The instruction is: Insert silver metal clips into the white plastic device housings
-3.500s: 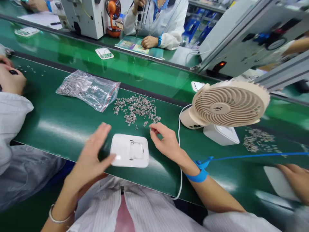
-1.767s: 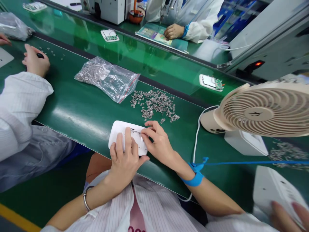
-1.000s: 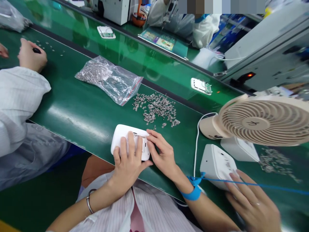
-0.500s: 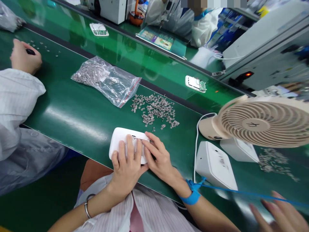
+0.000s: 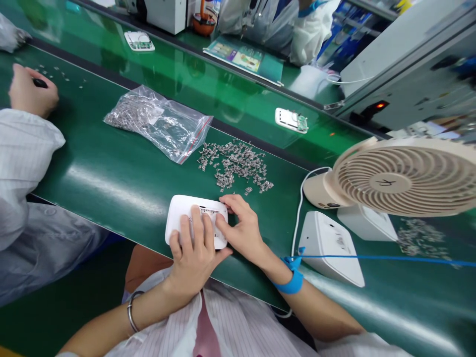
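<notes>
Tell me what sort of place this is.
Most likely an electronics assembly line: a long green conveyor belt, a loose pile of small metal parts beside a bagful, and both hands, left hand and right hand, on a white plastic casing.

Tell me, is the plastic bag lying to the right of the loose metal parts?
No, the bag lies to the left of the loose parts on the green belt.

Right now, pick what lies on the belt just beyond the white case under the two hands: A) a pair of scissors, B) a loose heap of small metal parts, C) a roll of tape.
B: a loose heap of small metal parts lies just past the white case.
</notes>
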The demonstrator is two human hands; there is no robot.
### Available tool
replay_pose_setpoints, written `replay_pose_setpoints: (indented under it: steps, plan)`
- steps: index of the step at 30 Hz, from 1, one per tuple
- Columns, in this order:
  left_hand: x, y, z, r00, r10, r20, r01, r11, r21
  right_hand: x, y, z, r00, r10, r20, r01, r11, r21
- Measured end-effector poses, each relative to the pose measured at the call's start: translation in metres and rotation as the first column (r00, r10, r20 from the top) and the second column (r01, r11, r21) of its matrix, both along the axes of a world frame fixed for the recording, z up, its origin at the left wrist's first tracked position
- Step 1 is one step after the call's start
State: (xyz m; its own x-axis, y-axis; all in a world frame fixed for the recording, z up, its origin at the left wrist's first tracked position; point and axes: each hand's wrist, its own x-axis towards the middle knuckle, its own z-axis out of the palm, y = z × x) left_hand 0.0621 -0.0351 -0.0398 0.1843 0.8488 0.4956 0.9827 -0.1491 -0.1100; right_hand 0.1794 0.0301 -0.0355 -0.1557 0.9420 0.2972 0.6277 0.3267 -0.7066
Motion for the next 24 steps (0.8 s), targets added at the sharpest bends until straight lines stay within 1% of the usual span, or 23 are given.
replay_pose_setpoints:
  steps: [4,6,7,9,10,11,12,13,14,15,16,17,18,19,20,21,23,24]
  plan:
    - [0.001,0.000,0.000,1.000,-0.008,0.012,0.008,1.000,0.020,-0.005,0.003,0.004,1.000,0.021,0.015,-0.021,1.000,-0.001]
    - [-0.003,0.000,0.002,0.998,-0.036,0.055,0.034,0.999,0.036,-0.001,-0.002,0.009,0.999,0.041,0.015,-0.041,0.999,0.000]
    - [-0.008,0.000,0.003,0.995,-0.062,0.082,0.060,0.998,0.024,0.004,-0.005,0.012,0.999,0.036,0.028,-0.037,0.999,0.018]
    - [-0.026,0.000,0.006,0.985,-0.109,0.133,0.116,0.992,-0.045,0.021,-0.015,0.018,0.994,-0.027,0.102,0.017,0.995,0.097]
    - [-0.038,0.001,0.008,0.981,-0.121,0.150,0.137,0.986,-0.097,0.032,-0.020,0.020,0.982,-0.093,0.165,0.066,0.985,0.158]
    - [-0.051,0.003,0.010,0.982,-0.108,0.157,0.129,0.983,-0.127,0.046,-0.026,0.022,0.958,-0.175,0.228,0.124,0.968,0.220]
    - [-0.066,0.005,0.012,0.986,-0.078,0.148,0.102,0.982,-0.158,0.060,-0.033,0.022,0.921,-0.262,0.288,0.183,0.945,0.272]
    - [-0.080,0.008,0.014,0.990,-0.036,0.139,0.059,0.984,-0.167,0.075,-0.040,0.022,0.866,-0.366,0.341,0.253,0.908,0.334]
    - [-0.093,0.011,0.016,0.988,0.046,0.146,-0.020,0.985,-0.172,0.090,-0.047,0.020,0.797,-0.470,0.379,0.325,0.863,0.386]
    - [-0.105,0.015,0.019,0.978,0.127,0.163,-0.098,0.980,-0.176,0.104,-0.054,0.016,0.710,-0.565,0.421,0.410,0.817,0.404]
    - [-0.113,0.018,0.022,0.960,0.206,0.190,-0.173,0.969,-0.176,0.116,-0.061,0.012,0.623,-0.633,0.460,0.487,0.774,0.406]
    - [-0.119,0.021,0.024,0.938,0.267,0.220,-0.232,0.957,-0.174,0.126,-0.067,0.008,0.549,-0.676,0.491,0.557,0.734,0.388]
    - [-0.122,0.024,0.027,0.922,0.299,0.246,-0.264,0.950,-0.166,0.135,-0.073,0.003,0.488,-0.707,0.511,0.622,0.693,0.365]
    - [-0.121,0.027,0.029,0.917,0.301,0.263,-0.268,0.951,-0.152,0.143,-0.078,0.000,0.452,-0.724,0.521,0.669,0.661,0.338]
    - [-0.118,0.030,0.030,0.923,0.273,0.270,-0.244,0.960,-0.136,0.150,-0.083,-0.003,0.440,-0.734,0.517,0.703,0.640,0.310]
    - [-0.112,0.032,0.031,0.938,0.222,0.267,-0.197,0.974,-0.115,0.155,-0.086,-0.004,0.446,-0.743,0.499,0.728,0.626,0.281]
    - [-0.096,0.039,0.032,0.966,0.077,0.247,-0.055,0.994,-0.095,0.164,-0.092,0.002,0.479,-0.769,0.424,0.773,0.598,0.211]
    - [-0.086,0.043,0.031,0.972,-0.003,0.237,0.026,0.995,-0.093,0.166,-0.095,0.007,0.486,-0.793,0.367,0.804,0.571,0.170]
